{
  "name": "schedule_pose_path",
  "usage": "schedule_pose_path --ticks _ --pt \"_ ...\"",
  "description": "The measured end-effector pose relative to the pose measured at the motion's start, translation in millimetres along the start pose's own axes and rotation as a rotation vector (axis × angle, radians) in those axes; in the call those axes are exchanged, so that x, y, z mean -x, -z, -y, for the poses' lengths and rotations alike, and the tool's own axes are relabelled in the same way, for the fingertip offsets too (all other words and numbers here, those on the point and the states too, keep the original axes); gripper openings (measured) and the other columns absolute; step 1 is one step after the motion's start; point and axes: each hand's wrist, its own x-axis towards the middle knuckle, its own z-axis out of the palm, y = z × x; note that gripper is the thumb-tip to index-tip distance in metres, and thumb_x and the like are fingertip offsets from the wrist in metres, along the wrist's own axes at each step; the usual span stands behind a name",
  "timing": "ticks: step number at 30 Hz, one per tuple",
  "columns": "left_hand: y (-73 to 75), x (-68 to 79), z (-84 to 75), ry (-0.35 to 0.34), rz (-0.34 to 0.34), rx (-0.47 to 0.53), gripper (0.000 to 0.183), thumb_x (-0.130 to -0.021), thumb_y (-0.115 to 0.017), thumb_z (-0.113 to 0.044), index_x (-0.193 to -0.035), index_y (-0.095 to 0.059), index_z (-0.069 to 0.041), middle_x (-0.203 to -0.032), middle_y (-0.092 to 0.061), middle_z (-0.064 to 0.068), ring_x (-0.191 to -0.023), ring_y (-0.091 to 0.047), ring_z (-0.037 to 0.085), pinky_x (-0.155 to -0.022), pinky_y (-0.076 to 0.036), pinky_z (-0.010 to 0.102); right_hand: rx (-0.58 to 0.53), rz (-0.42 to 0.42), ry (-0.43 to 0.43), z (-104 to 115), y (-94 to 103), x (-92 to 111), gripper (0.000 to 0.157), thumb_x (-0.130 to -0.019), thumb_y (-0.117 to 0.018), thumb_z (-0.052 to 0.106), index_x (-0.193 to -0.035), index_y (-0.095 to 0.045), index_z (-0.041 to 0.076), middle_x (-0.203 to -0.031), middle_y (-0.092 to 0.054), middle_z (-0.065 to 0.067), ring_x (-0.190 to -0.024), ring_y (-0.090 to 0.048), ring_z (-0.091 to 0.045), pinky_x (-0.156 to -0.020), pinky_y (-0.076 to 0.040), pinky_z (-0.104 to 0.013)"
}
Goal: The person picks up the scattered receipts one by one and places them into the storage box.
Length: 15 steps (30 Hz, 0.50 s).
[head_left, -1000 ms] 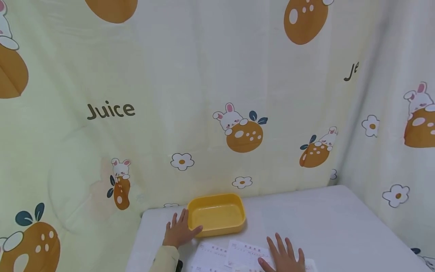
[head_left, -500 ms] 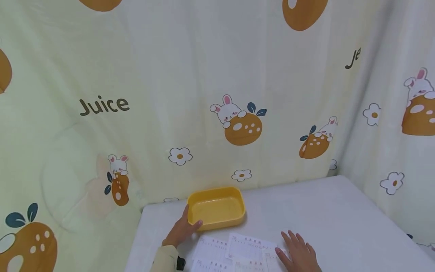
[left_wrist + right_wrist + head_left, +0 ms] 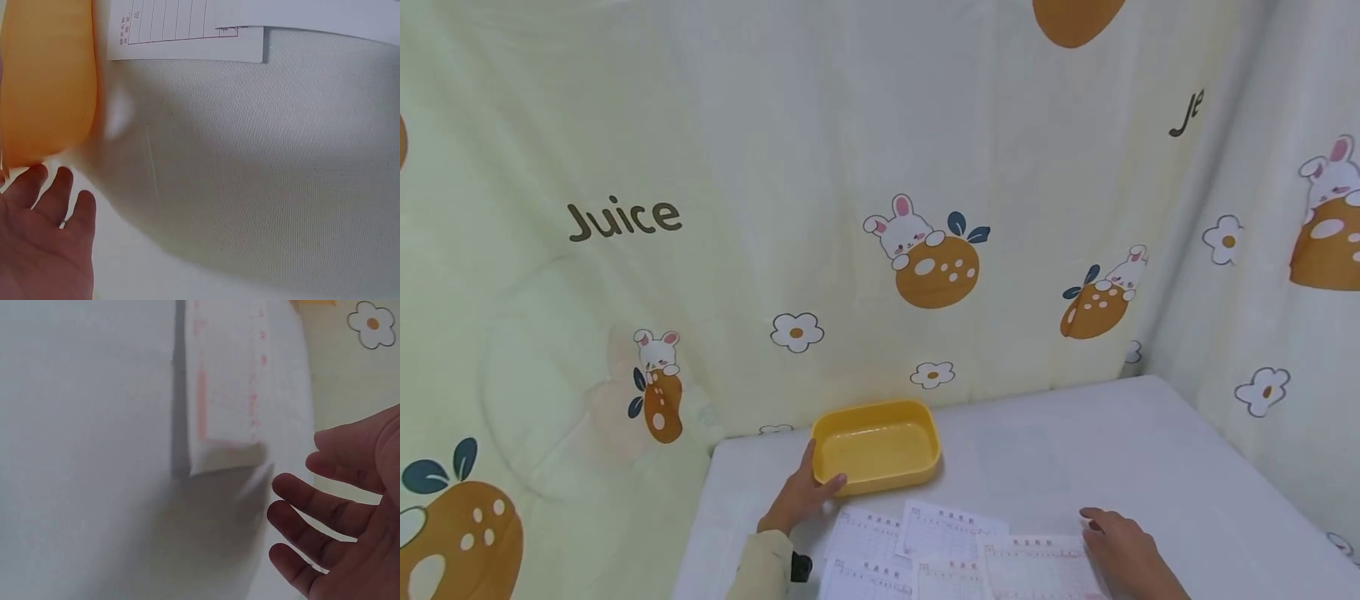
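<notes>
Tray (image 3: 880,454) near the table's (image 3: 1150,467) back-left corner, its near-left corner gripped by the left hand (image 3: 796,500); right hand (image 3: 1123,546) loose, empty, beside the slips (image 3: 1037,571). Arranging seems underway; next needs a steady tray.

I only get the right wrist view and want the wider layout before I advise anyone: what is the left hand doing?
Observer: In the head view, the left hand holds the yellow tray at its near-left corner.
Operator: I can make out one paper form. Are there more?
Observer: Yes, at least five printed forms show on the white tabletop, nearer the person than the tray.
Operator: Is anything in the tray?
Observer: Nothing that the head view shows; its inside is bare yellow.
</notes>
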Motion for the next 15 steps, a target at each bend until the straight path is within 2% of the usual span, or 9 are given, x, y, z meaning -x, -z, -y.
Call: schedule_pose_path --ticks 3,6,11,15 --pt "-1.4 0.1 0.3 0.000 -0.004 0.022 0.112 -0.096 -0.077 -0.057 -0.172 -0.012 -0.007 -0.165 -0.037 0.031 -0.144 -0.045 0.052 -0.117 -0.033 0.070 0.011 -0.025 0.051 -10 0.0 -2 0.024 -0.094 -0.072 0.002 -0.116 -0.072 -0.007 -0.104 -0.072 -0.012 -0.097 -0.069 -0.037 -0.080 -0.059 -0.056" --pt "-2.8 -0.2 3.1 0.000 -0.010 0.033 0.113 -0.095 -0.077 -0.058 -0.172 -0.011 -0.008 -0.166 -0.037 0.030 -0.144 -0.045 0.052 -0.117 -0.033 0.070 0.011 -0.015 0.049 -13 -2.0 -4 0.019 -0.092 -0.076 0.004 -0.110 -0.074 -0.002 -0.103 -0.068 -0.008 -0.094 -0.067 -0.032 -0.079 -0.058 -0.055" --pt "-3.3 2.9 3.8 0.011 -0.001 0.055 0.113 -0.095 -0.078 -0.057 -0.173 -0.010 -0.009 -0.167 -0.035 0.029 -0.146 -0.042 0.052 -0.118 -0.031 0.071 0.004 0.063 -0.051 -16 -7.0 -12 0.014 -0.093 -0.077 0.010 -0.104 -0.072 0.003 -0.102 -0.064 -0.011 -0.093 -0.061 -0.027 -0.082 -0.053 -0.058" --pt "-1.7 3.5 2.5 0.011 -0.001 0.066 0.112 -0.096 -0.078 -0.056 -0.173 -0.010 -0.010 -0.168 -0.034 0.028 -0.148 -0.040 0.052 -0.118 -0.030 0.070 0.023 0.066 -0.082 -19 -14.5 -17 0.015 -0.094 -0.078 0.014 -0.101 -0.068 0.004 -0.100 -0.062 -0.009 -0.091 -0.057 -0.027 -0.081 -0.052 -0.056"
